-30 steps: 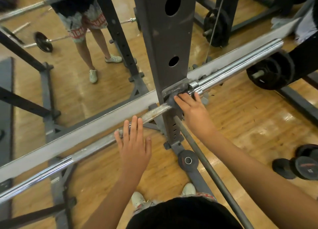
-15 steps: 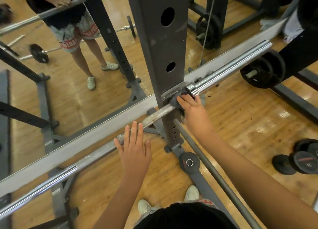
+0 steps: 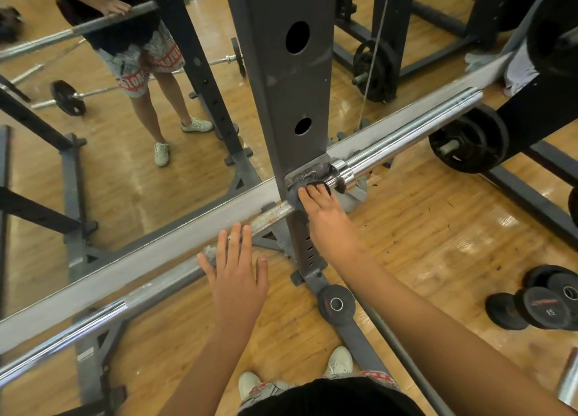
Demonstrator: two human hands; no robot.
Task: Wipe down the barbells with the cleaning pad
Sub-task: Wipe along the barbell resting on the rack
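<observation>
The cleaning pad (image 3: pixel 291 199) sits on the barbell (image 3: pixel 406 140), right against the rack upright (image 3: pixel 291 87). My right hand (image 3: pixel 328 225) has its grip curled over the pad. My left hand (image 3: pixel 236 278) lies flat on the bar, fingers straight, holding nothing.

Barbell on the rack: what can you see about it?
The barbell is a long metal bar lying slanted across the rack upright. Its thick end sleeves shine like chrome; the thinner middle looks dull and rust-spotted. The left hand rests flat on it, and the right hand holds a dark cleaning pad on it by the upright.
</observation>
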